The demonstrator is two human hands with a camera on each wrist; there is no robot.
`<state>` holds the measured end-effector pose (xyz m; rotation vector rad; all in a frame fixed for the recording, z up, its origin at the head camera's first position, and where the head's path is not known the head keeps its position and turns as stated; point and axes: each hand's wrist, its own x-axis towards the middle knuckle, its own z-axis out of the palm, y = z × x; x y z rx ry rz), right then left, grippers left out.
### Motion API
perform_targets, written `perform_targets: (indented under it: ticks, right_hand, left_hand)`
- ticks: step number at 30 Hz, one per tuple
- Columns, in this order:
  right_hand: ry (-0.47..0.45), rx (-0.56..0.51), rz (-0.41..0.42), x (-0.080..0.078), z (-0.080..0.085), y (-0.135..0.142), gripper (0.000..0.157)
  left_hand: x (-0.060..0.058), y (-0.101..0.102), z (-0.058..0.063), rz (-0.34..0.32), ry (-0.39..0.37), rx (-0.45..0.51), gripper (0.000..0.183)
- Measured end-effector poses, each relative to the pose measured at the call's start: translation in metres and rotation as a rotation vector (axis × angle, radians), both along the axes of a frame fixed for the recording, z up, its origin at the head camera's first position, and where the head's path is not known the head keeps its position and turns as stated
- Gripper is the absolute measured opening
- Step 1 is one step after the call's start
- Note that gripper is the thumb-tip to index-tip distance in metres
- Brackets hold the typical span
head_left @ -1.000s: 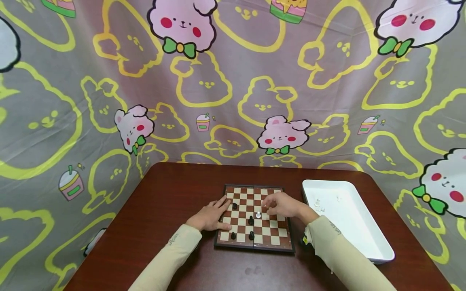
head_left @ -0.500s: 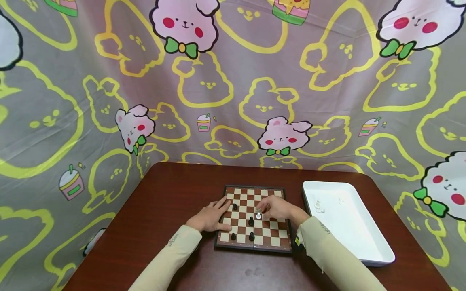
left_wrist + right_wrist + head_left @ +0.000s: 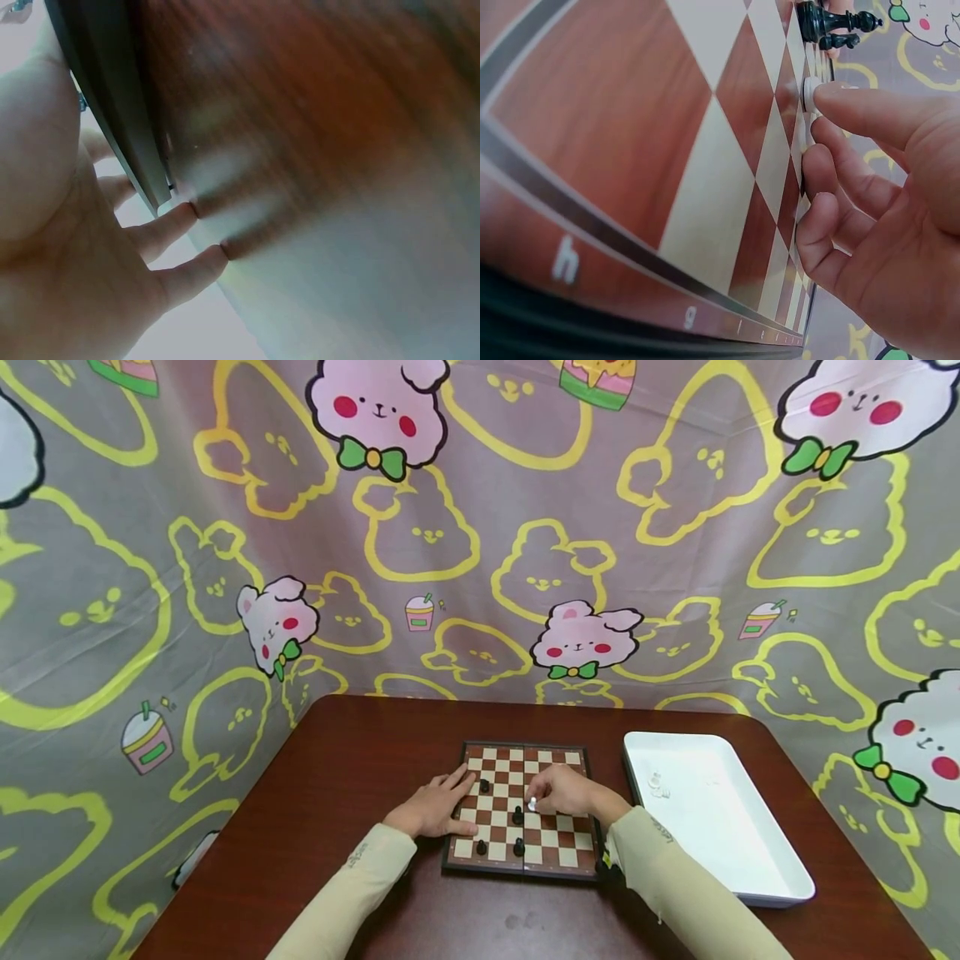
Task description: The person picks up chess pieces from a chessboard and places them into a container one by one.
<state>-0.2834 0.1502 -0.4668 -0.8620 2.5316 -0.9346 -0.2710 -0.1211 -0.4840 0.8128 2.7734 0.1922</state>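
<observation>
A small white chess piece (image 3: 532,804) stands near the middle of a brown-and-cream chessboard (image 3: 558,853). My right hand (image 3: 570,791) pinches it between thumb and forefinger, the other fingers curled. In the right wrist view the thumb covers most of the white piece, leaving its pale base visible at the board. My left hand (image 3: 435,807) rests at the board's left edge with fingers spread; in the left wrist view two fingertips touch the table beside the dark rim. Just left of the white piece stands a black chess piece (image 3: 517,815).
Other black pieces stand on the board's left half, including one near the front (image 3: 482,847) and one farther back (image 3: 484,786). A white tray (image 3: 738,827) with several white pieces (image 3: 656,783) lies to the right. Patterned cloth (image 3: 480,527) hangs behind the dark wooden table (image 3: 360,752).
My right hand has moved left and its fingers have closed on the white chess piece. My left hand and the black pieces stay in place.
</observation>
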Motion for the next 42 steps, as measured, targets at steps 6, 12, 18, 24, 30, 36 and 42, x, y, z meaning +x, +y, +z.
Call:
perform_targets:
  ticks: [6, 12, 18, 24, 30, 36, 42]
  right_hand:
    - [0.03, -0.016, 0.011, 0.001, -0.001, -0.001, 0.009]
    - [0.028, -0.033, 0.008, 0.003, -0.002, 0.003, 0.008]
    - [0.03, -0.049, -0.019, 0.005, 0.011, 0.014, 0.005]
    - [0.068, -0.038, -0.09, 0.008, 0.034, 0.033, 0.008]
    - [0.07, -0.046, -0.171, 0.008, 0.048, 0.063, 0.009]
    - [0.111, -0.039, -0.234, 0.01, 0.054, 0.099, 0.008]
    - [0.143, -0.042, -0.243, 0.011, 0.054, 0.136, 0.008]
  left_hand:
    - [-0.001, 0.0, -0.001, -0.001, 0.007, -0.009, 0.092]
    - [-0.001, -0.001, -0.003, -0.001, 0.009, -0.011, 0.092]
    - [-0.001, -0.001, -0.003, -0.004, 0.009, -0.01, 0.093]
    - [-0.003, -0.001, -0.002, -0.009, 0.017, -0.015, 0.093]
    - [-0.004, 0.0, 0.001, -0.016, 0.014, -0.022, 0.091]
    - [-0.003, -0.001, -0.001, -0.014, 0.007, -0.026, 0.092]
    - [-0.003, -0.002, -0.003, -0.012, 0.009, -0.028, 0.092]
